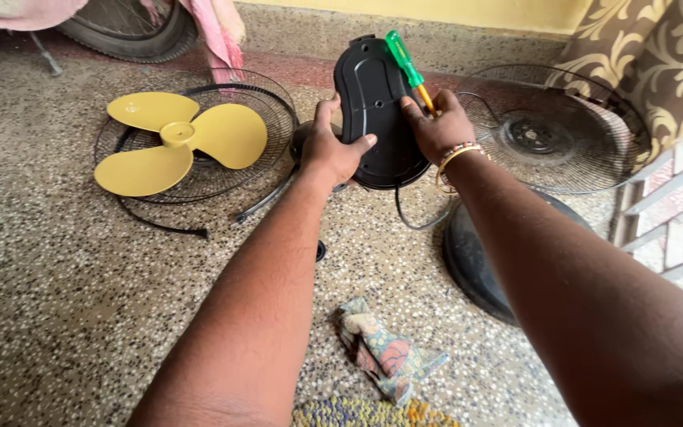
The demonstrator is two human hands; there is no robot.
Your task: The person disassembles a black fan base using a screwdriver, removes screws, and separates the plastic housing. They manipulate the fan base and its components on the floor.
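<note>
At the top centre of the frame I grip a black cover point(373, 103) between both hands. My left hand point(330, 150) clasps its left edge, thumb across the face. My right hand point(436, 126) holds the right edge and pinches a green screwdriver point(405, 63) against it. A yellow blade point(171, 138) lies on a grille point(278, 119) at upper left; a cloth point(381, 348) lies at the bottom.

1. Your left hand point(332, 150) and right hand point(439, 126) grip a black oval cover point(375, 103)
2. Your right hand also holds a green screwdriver point(401, 57)
3. A yellow fan blade point(174, 136) lies on a wire grille point(270, 111)
</note>
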